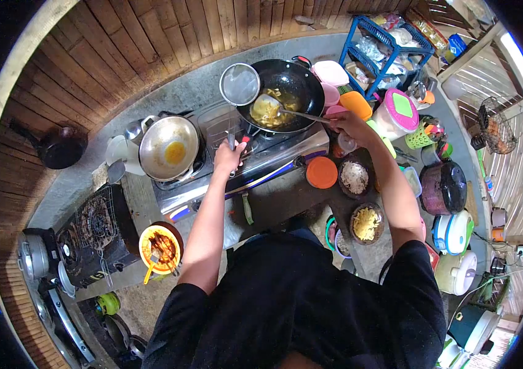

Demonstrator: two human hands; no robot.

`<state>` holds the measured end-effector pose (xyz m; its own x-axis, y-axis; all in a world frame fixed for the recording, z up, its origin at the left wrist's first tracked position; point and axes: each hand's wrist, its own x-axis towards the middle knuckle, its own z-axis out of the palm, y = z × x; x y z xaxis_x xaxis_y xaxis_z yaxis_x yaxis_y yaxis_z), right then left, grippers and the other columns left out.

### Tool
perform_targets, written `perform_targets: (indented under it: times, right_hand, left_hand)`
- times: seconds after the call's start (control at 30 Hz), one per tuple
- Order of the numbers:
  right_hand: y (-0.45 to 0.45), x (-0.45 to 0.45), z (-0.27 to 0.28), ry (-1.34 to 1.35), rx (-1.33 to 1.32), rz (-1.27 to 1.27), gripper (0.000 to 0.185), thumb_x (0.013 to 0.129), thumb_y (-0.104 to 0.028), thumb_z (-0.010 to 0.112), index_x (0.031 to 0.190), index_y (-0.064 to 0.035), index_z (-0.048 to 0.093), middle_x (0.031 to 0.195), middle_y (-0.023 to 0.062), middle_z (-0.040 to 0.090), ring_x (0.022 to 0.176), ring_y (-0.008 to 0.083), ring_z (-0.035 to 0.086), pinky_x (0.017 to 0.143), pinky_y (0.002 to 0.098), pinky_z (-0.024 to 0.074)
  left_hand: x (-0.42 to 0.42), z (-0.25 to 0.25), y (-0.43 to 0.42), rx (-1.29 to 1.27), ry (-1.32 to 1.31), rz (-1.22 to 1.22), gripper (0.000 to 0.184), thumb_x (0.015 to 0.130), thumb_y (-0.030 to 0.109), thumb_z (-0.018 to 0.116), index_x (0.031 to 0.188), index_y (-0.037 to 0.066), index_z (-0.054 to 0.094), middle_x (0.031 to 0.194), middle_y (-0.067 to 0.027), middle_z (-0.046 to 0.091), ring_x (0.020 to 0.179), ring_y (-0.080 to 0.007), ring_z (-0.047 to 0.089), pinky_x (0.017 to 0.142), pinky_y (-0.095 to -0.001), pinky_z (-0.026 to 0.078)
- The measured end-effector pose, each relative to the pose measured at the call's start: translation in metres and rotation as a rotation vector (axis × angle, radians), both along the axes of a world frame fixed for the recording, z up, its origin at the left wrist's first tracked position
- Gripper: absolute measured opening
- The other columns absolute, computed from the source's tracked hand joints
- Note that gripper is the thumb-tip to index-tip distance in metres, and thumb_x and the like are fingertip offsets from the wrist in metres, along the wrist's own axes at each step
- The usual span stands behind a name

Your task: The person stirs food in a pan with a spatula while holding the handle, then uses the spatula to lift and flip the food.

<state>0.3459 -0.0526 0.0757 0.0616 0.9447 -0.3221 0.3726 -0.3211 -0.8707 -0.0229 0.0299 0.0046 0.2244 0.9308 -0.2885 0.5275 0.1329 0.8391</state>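
My left hand [229, 157] is closed round the handle of a round mesh strainer [240, 84], which is held at the left rim of a black wok [298, 83]. In my right hand [347, 125] is the long handle of a metal spatula [301, 115]. Its blade is in the wok, among yellow food pieces [266, 109] in oil. The wok stands on the right burner of a silver gas stove [243, 166]. A light metal pan [169, 149] with a little yellow oil sits on the left burner.
Right of the stove are an orange lid [322, 172], a bowl of white shreds [354, 178] and a bowl of yellow pieces [366, 223]. An orange-sauced bowl [160, 248] stands at the left. A blue rack [384, 46] is at the back right.
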Motion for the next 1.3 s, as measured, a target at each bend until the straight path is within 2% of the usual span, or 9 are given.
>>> perform_targets:
  times: [0.1,0.27,0.37,0.6,0.67,0.77,1.0,1.2,1.3]
  right_hand:
    - [0.000,-0.014,0.019,-0.078,0.076,0.014,0.025,0.090,-0.008,0.053,0.111,-0.0034,0.066,0.071,-0.0037,0.053,0.060,0.0060,0.044,0.050,0.0221,0.0347]
    - [0.016,-0.003,-0.001,-0.751,0.343,-0.039,0.026,0.088,-0.015,0.054,0.111,-0.0121,0.066,0.079,0.0157,0.067,0.071,0.0311,0.066,0.064,0.0409,0.0504]
    - [0.013,-0.001,0.005,-0.762,0.339,-0.123,0.026,0.087,-0.018,0.055,0.110,-0.0149,0.067,0.088,0.0227,0.065,0.085,0.0390,0.064,0.075,0.0478,0.0501]
    - [0.006,0.028,-0.004,-0.833,0.354,-0.096,0.025,0.085,-0.015,0.058,0.107,-0.0101,0.068,0.084,0.0202,0.067,0.078,0.0350,0.066,0.073,0.0432,0.0518]
    - [0.009,0.035,-0.001,-0.593,0.043,-0.035,0.031,0.086,-0.012,0.058,0.115,-0.0045,0.064,0.082,0.0068,0.066,0.066,0.0154,0.058,0.061,0.0289,0.0464]
    - [0.009,0.050,-0.008,-0.469,0.135,0.320,0.029,0.086,-0.011,0.058,0.112,-0.0002,0.064,0.074,0.0007,0.059,0.061,0.0078,0.049,0.055,0.0229,0.0412]
    - [0.002,-0.003,0.013,0.063,-0.175,-0.056,0.018,0.087,-0.014,0.059,0.099,-0.0075,0.070,0.069,-0.0039,0.055,0.051,0.0082,0.043,0.045,0.0228,0.0310]
    - [0.014,-0.004,-0.004,-0.083,0.187,-0.064,0.020,0.088,-0.019,0.060,0.101,-0.0086,0.071,0.068,-0.0001,0.057,0.054,0.0091,0.048,0.046,0.0254,0.0364]
    - [0.024,0.007,-0.015,-0.502,0.294,-0.022,0.022,0.087,-0.021,0.060,0.104,-0.0102,0.069,0.074,0.0095,0.065,0.059,0.0188,0.061,0.054,0.0341,0.0470]
  left_hand:
    - [0.000,-0.002,0.001,-0.001,0.002,0.002,0.030,0.086,0.033,0.065,0.089,0.006,0.053,0.073,-0.0056,0.069,0.048,-0.0169,0.063,0.049,-0.0311,0.048]
    - [0.001,0.000,0.000,-0.012,0.009,0.012,0.030,0.086,0.033,0.065,0.088,0.006,0.054,0.074,-0.0059,0.070,0.049,-0.0170,0.063,0.050,-0.0315,0.049]
    - [0.000,-0.001,0.001,-0.008,0.005,0.013,0.030,0.086,0.032,0.066,0.088,0.005,0.054,0.074,-0.0060,0.070,0.049,-0.0170,0.063,0.050,-0.0317,0.049]
    - [0.000,0.001,0.000,-0.020,0.004,0.012,0.029,0.086,0.032,0.066,0.089,0.006,0.054,0.074,-0.0065,0.070,0.049,-0.0173,0.063,0.049,-0.0315,0.048]
    - [0.001,0.001,0.001,-0.019,-0.002,0.008,0.029,0.086,0.032,0.066,0.089,0.006,0.054,0.074,-0.0065,0.069,0.049,-0.0172,0.063,0.049,-0.0316,0.048]
    - [-0.001,-0.004,0.002,-0.013,-0.004,0.000,0.029,0.086,0.033,0.066,0.089,0.006,0.054,0.073,-0.0062,0.069,0.049,-0.0171,0.063,0.049,-0.0317,0.048]
    - [-0.001,-0.011,0.005,0.003,0.000,-0.020,0.030,0.086,0.034,0.065,0.086,0.006,0.055,0.072,-0.0047,0.069,0.049,-0.0170,0.063,0.050,-0.0314,0.049]
    - [0.000,-0.001,0.000,0.002,0.002,-0.001,0.028,0.087,0.032,0.065,0.088,0.006,0.054,0.072,-0.0046,0.069,0.049,-0.0166,0.063,0.049,-0.0315,0.048]
    - [0.000,-0.001,0.001,-0.013,-0.004,0.009,0.028,0.087,0.032,0.065,0.089,0.006,0.054,0.073,-0.0044,0.069,0.049,-0.0163,0.063,0.049,-0.0312,0.048]
